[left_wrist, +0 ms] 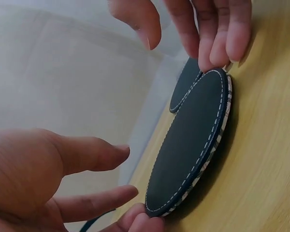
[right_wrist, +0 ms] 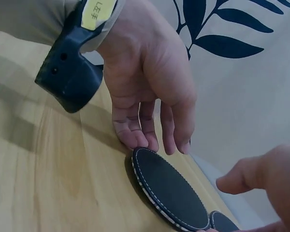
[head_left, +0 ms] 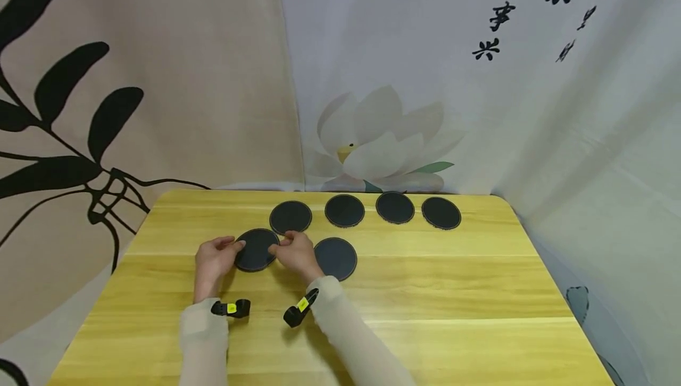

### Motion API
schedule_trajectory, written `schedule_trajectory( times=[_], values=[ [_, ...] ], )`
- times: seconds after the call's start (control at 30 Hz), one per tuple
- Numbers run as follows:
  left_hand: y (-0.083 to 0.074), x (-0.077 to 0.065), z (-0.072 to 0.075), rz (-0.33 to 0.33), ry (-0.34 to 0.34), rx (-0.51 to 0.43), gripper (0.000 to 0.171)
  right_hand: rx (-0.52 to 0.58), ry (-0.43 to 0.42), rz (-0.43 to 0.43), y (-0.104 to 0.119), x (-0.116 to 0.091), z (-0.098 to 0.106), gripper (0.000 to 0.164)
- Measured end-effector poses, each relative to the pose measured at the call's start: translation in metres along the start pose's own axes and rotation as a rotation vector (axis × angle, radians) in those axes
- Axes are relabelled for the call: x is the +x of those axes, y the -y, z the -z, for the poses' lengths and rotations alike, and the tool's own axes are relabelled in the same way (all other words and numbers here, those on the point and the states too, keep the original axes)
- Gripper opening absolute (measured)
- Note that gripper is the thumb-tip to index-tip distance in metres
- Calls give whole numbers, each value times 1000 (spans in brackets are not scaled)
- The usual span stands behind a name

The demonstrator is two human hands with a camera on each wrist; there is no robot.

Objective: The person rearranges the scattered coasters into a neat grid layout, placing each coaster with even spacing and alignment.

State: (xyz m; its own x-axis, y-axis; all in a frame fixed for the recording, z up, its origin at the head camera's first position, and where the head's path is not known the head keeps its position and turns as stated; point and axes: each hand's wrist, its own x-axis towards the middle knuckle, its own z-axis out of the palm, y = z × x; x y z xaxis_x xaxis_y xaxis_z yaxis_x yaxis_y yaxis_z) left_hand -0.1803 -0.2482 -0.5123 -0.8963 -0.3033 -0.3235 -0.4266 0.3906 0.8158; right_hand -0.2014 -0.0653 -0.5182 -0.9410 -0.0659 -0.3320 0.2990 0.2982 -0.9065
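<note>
A round black coaster (head_left: 257,250) with pale stitching round its rim lies between the two hands on the wooden table. Its edge shows a light patterned layer in the left wrist view. At its left edge is my left hand (head_left: 215,259), whose lower fingertips (left_wrist: 146,223) touch the rim while thumb and forefinger stand apart from it. On the opposite edge, fingertips of my right hand (head_left: 299,254) touch the rim, with the thumb (left_wrist: 147,36) raised off it. Neither thumb presses on the coaster's top in the wrist views.
Behind the coaster lies another black coaster (head_left: 290,217), close to its rim. More stand in that back row: one coaster (head_left: 344,211), a second coaster (head_left: 395,207) and a third coaster (head_left: 441,213). Beside the right wrist is a further coaster (head_left: 336,259). A printed curtain (head_left: 372,49) hangs behind the table.
</note>
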Motion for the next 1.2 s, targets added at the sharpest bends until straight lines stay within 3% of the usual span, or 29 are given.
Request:
schedule_trajectory(
  times=[0.27,0.63,1.2],
  values=[
    [0,0,2,54,-6,-20,53,48,18,8,-3,-3,0,57],
    [1,-3,6,-5,-47,11,40,80,29,31,-9,-4,0,36],
    [-8,-5,-5,-72,49,-105,39,5,-56,208,-12,-9,30,35]
  ],
)
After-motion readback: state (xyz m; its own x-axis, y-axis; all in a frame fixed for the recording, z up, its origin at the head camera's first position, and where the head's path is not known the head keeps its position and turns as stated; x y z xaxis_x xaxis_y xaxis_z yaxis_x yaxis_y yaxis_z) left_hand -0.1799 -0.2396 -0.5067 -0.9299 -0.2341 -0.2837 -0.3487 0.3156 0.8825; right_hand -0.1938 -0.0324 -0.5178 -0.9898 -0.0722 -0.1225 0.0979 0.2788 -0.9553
